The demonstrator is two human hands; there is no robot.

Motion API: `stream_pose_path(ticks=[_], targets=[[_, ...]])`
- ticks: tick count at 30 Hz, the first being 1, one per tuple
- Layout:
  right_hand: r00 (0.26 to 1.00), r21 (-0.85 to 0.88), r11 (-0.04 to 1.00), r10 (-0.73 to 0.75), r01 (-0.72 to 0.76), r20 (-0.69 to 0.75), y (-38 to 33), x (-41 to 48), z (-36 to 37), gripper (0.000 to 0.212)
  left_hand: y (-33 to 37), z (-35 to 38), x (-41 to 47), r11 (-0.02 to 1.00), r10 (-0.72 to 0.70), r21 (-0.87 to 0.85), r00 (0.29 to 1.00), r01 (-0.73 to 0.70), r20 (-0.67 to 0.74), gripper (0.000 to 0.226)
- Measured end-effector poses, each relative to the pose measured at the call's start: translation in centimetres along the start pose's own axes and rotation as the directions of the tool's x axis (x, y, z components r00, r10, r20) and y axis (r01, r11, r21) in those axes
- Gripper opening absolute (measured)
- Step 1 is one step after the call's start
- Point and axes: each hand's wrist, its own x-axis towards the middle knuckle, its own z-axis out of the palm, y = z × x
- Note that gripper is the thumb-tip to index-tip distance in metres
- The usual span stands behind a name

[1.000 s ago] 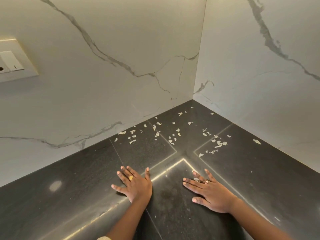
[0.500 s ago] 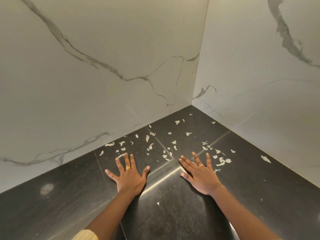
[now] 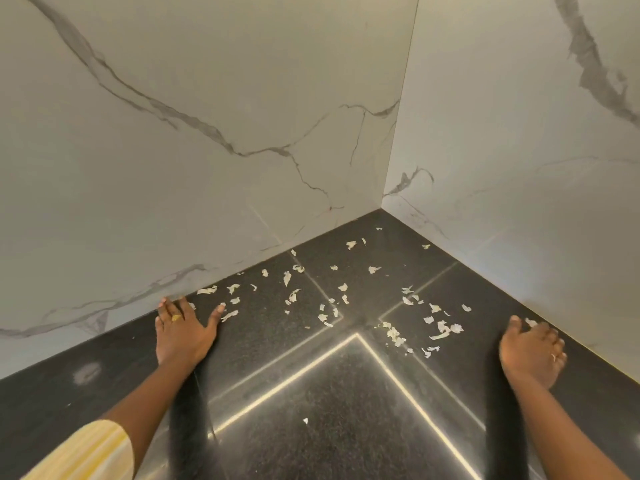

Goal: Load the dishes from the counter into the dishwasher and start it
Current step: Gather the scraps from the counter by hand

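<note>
**A:** What lies beyond the hands?

**B:** Two marble walls (image 3: pixel 242 133) meeting in a corner, with the dark table (image 3: pixel 311 427) beneath. No dishes or dishwasher in view.

**A:** And the hands themselves?

**B:** The left hand (image 3: pixel 183 332) lies flat with fingers spread, and the right hand (image 3: pixel 531 351) is loosely cupped, gripping nothing. Pale scraps (image 3: pixel 440 327) lie between them. The hands are probably set wide to sweep these inward.

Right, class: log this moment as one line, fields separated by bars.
left hand: flat on black counter, fingertips at marble wall | right hand: open, on counter | pale scraps: scattered between hands | dishes: none in view
</note>
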Motion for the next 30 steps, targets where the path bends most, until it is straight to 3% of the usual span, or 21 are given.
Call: stream_pose_path(ticks=[6,9,11,13,14,15,16,17,20,21,24,27,30], targets=[[0.957,-0.079,0.963,-0.245,0.259,0.155,-5.4,0.6,3.0,0.067,1.7,0.5,0.2,0.997,0.002,-0.073,1.000,0.000,0.020,0.082],[0.887,-0.088,0.895,-0.413,0.438,0.206,-8.5,-0.3,4.7,0.061,3.0,0.9,0.9,0.996,0.046,-0.084,0.998,-0.042,0.043,0.077],[0.758,-0.044,0.786,-0.578,0.617,0.302,-10.0,-1.4,5.4,0.056,3.9,1.0,1.2,0.993,0.066,-0.096,0.997,-0.062,0.043,0.075],[0.540,0.072,0.631,-0.712,0.772,0.449,-10.7,-2.2,5.5,0.055,4.8,0.9,1.2,0.983,0.122,-0.141,0.991,-0.114,0.050,0.069],[0.441,0.163,0.588,-0.735,0.792,0.515,-10.8,-2.5,5.1,0.054,5.2,0.9,1.3,0.974,0.175,-0.154,0.983,-0.165,0.055,0.065],[0.386,0.262,0.591,-0.742,0.763,0.549,-10.9,-2.5,4.5,0.054,5.7,0.8,1.3,0.962,0.238,-0.158,0.969,-0.225,0.070,0.063],[0.389,0.340,0.610,-0.752,0.715,0.531,-10.9,-2.2,3.9,0.055,6.2,0.8,1.3,0.943,0.308,-0.166,0.947,-0.290,0.093,0.062],[0.444,0.382,0.630,-0.763,0.676,0.471,-10.9,-1.5,3.6,0.056,6.6,0.7,1.4,0.912,0.393,-0.182,0.911,-0.368,0.123,0.063],[0.651,0.292,0.720,-0.694,0.630,0.307,-10.7,2.3,3.7,0.056,7.7,0.3,1.9,0.780,0.619,-0.254,0.765,-0.572,0.179,0.081],[0.685,0.252,0.754,-0.656,0.606,0.318,-10.7,3.8,4.1,0.059,7.8,0.3,2.4,0.766,0.630,-0.283,0.762,-0.577,0.151,0.090],[0.682,0.149,0.781,-0.608,0.607,0.407,-11.7,7.3,5.7,0.068,7.5,0.3,4.2,0.827,0.521,-0.283,0.851,-0.486,0.060,0.086],[0.653,0.070,0.741,-0.629,0.668,0.422,-14.0,9.2,7.8,0.071,8.1,0.7,5.3,0.873,0.485,-0.143,0.863,-0.467,0.140,0.059],[0.643,0.022,0.712,-0.646,0.702,0.412,-16.9,9.9,9.8,0.076,9.7,0.9,5.8,0.878,0.475,-0.149,0.865,-0.455,0.159,0.054]])
